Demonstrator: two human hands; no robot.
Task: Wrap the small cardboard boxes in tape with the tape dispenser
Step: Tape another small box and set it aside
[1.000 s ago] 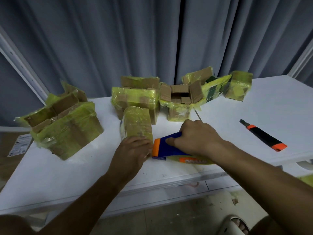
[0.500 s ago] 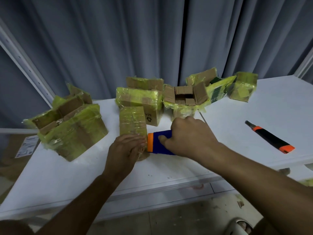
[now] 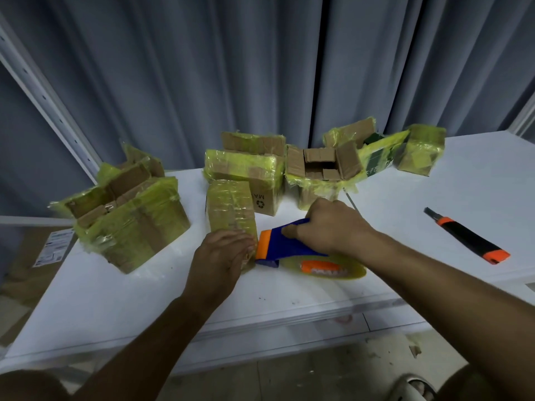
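pinning the small box (image 3: 231,211) with the left hand (image 3: 221,257) near the table's (image 3: 463,186) front edge keeps it from sliding. the right hand (image 3: 333,227), gripping the tape dispenser (image 3: 285,246), should draw tape flat and taut.

Both hands extended forward; left (image 3: 224,256) flat, fingers straight; right (image 3: 333,227) curled, gripping.
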